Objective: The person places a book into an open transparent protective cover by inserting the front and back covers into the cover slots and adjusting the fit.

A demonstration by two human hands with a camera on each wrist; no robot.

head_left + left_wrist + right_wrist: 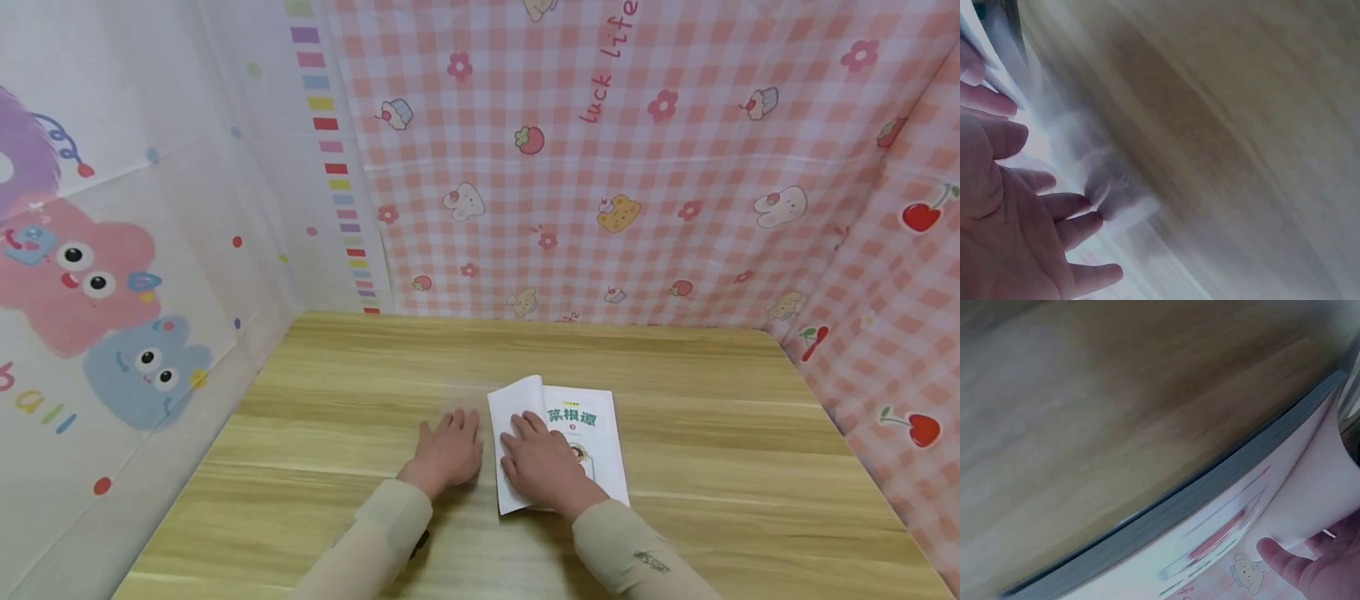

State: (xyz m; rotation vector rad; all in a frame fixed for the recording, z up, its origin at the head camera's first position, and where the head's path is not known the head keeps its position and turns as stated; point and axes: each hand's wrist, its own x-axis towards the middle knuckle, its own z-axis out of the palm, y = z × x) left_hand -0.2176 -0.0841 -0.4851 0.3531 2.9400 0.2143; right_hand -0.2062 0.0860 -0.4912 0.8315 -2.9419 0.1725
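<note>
A paperback book (609, 433) lies on the wooden table, opened at a title page with green Chinese characters. Its white left-hand leaf (517, 404) is turned over to the left and bows up at the top. My right hand (546, 462) rests flat across this leaf with fingers spread. In the right wrist view, the thumb of that hand (1325, 569) lies by the curved page, above the book's thick page edge (1210, 475). Just left of the book, my left hand (447, 450) is held palm down, fingers extended and apart from the leaf. The left wrist view shows its palm and straight fingers (1082, 278).
The wooden table (720, 467) extends around the book on all sides. Behind it hangs a pink checked cloth (570, 183). A white cloth with cartoon figures (225, 200) hangs at the left, and a cherry-print cloth (877, 367) at the right.
</note>
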